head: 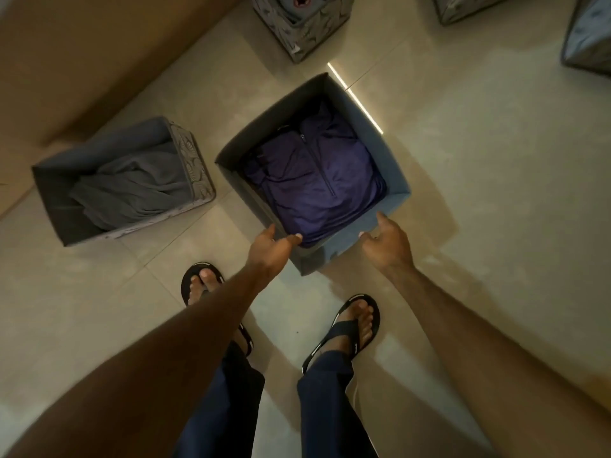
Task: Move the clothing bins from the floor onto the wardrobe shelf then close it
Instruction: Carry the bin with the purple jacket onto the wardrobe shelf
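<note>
Two bare forearms fill the bottom of the view, reaching down and forward over a pair of feet in dark sandals toward the blue bin on the tiled floor. That bin sits just ahead of the toes, turned so one corner points back at the person, and a folded purple garment lies flat inside it, its zip running roughly from the far corner toward the near one. The left hand is at the near-left rim, thumb curled over the edge and touching it; whether the fingers have closed underneath I cannot tell, since the wrist hides them. The right hand hangs loosely spread just at the near-right wall, fingers slack and gripping nothing yet. So the bin lies straight ahead and between the two hands, the left a shade closer to a hold, and I'd judge the lift needs both to clamp opposite walls of that near corner. The bin looks about square, with no clear long axis. Left of the blue bin stands a grey patterned bin with grey cloth in it; beyond it, at the top edge, three more bins are partly cut off. The wardrobe is not in sight.
</note>
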Available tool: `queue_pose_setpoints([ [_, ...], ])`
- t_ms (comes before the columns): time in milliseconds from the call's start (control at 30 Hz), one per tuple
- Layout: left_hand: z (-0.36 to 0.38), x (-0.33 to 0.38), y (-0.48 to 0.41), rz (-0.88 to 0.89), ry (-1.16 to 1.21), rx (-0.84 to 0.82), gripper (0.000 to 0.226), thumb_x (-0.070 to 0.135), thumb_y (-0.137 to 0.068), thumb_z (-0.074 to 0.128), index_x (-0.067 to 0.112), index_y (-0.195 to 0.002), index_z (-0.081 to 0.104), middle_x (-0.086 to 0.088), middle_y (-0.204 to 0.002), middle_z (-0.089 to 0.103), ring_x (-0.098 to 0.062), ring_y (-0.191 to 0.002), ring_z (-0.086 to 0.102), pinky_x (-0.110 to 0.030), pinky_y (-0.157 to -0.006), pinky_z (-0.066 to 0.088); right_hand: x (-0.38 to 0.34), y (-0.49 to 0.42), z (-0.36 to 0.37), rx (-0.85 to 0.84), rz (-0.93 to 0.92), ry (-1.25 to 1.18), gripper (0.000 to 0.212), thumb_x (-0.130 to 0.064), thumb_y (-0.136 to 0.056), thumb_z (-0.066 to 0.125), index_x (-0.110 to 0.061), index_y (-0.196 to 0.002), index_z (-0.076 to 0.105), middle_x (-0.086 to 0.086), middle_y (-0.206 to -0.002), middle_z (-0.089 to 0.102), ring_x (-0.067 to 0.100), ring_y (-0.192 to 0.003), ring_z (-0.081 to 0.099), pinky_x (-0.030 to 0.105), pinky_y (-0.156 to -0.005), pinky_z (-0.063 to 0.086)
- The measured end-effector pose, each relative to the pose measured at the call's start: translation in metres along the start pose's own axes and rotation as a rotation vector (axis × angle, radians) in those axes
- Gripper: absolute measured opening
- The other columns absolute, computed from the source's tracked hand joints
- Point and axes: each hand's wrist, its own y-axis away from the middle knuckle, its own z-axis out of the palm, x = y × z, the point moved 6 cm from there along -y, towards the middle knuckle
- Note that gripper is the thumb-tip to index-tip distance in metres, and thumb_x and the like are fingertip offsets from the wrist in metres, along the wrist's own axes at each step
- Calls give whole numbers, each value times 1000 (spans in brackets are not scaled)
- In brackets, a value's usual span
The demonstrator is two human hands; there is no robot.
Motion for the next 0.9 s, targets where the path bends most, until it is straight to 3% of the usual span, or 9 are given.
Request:
queue_pose_setpoints([
  [167, -29, 1, -10, 27, -41, 113, 83, 35, -88, 68, 16, -154, 22, -6, -161, 24, -27, -146, 28, -35, -118, 26, 6, 16, 17, -79, 19, -35, 51, -26, -91, 56, -17, -140, 47, 8, -135, 58, 28, -121, 56, 30, -99, 43],
  [267, -55, 4, -12, 45, -128, 122, 78, 33, -89, 66, 18, -154, 26, -6, -159, 30, -27, -142, 35, -35, -114, 31, -11, 28, 7, 101, -195, 190, 42, -25, -91, 53, -19, -132, 55, 9, -121, 65, 32, -108, 61, 37, -85, 51],
  [367, -71, 15, -21, 115, -315, 67, 71, 34, -87, 67, 21, -149, 37, -6, -152, 42, -27, -133, 47, -38, -110, 40, -28, 19, -10, 302, -330, 313, 48, -23, -89, 56, -17, -136, 49, 13, -126, 51, 32, -116, 49, 43, -84, 51],
  [467, -80, 32, -35, 140, -363, 38, 65, 32, -86, 67, 20, -146, 43, -4, -147, 48, -26, -130, 48, -34, -107, 40, -39, -9, -13, 272, -331, 424, 58, -27, -87, 60, -21, -142, 41, 18, -149, 27, 37, -134, 31, 51, -95, 45],
  [567, -75, 41, -50, 80, -323, -20, 64, 28, -88, 66, 13, -146, 42, -8, -145, 48, -29, -130, 46, -36, -106, 39, -53, -42, -13, 205, -280, 411, 60, -30, -87, 58, -21, -143, 37, 16, -155, 15, 38, -139, 23, 53, -101, 40],
  [667, -68, 40, -59, 13, -263, -1, 55, 25, -88, 66, 6, -137, 47, -11, -122, 53, -29, -106, 52, -40, -91, 49, -64, -73, -9, 103, -211, 317, 51, -25, -87, 58, -10, -133, 45, 16, -147, 30, 38, -126, 42, 45, -100, 43],
  [733, -66, 41, -60, 59, -291, 68, 46, 25, -84, 68, 4, -123, 57, -14, -116, 60, -32, -107, 58, -36, -85, 50, -72, -79, -10, 113, -272, 303, 41, -10, -82, 58, -3, -122, 53, 21, -128, 45, 39, -113, 51, 40, -92, 46],
  [833, -62, 43, -44, 111, -269, 139, 53, 29, -82, 71, 6, -129, 58, -10, -126, 62, -30, -115, 59, -26, -84, 42, -69, -63, -14, 162, -358, 339, 38, 2, -74, 58, 0, -113, 57, 23, -109, 54, 41, -100, 56, 39, -82, 47],
  [900, -66, 48, -26, 139, -275, 162, 59, 32, -83, 70, 8, -134, 55, -11, -133, 61, -30, -117, 58, -28, -88, 43, -61, -44, -17, 180, -372, 337, 43, 4, -73, 59, -4, -116, 58, 21, -104, 57, 40, -95, 58, 39, -77, 50],
])
